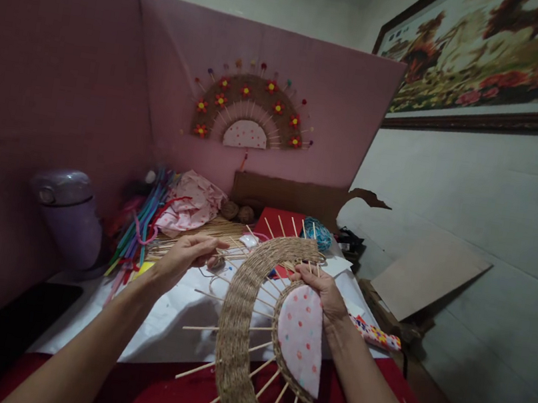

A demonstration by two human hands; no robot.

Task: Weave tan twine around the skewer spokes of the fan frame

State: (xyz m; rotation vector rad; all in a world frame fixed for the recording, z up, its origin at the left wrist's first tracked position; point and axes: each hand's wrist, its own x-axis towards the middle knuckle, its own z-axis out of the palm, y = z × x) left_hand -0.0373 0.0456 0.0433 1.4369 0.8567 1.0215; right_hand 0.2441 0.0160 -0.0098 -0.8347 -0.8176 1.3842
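Observation:
A half-round woven fan (240, 305) of brown twine on thin wooden sticks is held up in front of me, turned on its side. Its straight-edged centre piece (299, 341) is covered in white cloth with red and blue dots. My right hand (323, 294) grips the fan near the upper end of the centre piece, fingers wrapped around the sticks. To the left of the weave, my left hand (190, 256) has its fingers pressed together, pointing at the fan. What they hold, if anything, is too small to make out. Just beside that hand is a small twine ball (215, 261).
A finished fan (250, 108) with red flowers hangs on the pink board (334, 103). A purple bottle (69, 219) stands left, near colourful pipe cleaners (145, 217) and dotted cloth (195, 201). Blue yarn (319, 234) and brown cardboard (290, 194) lie behind the fan.

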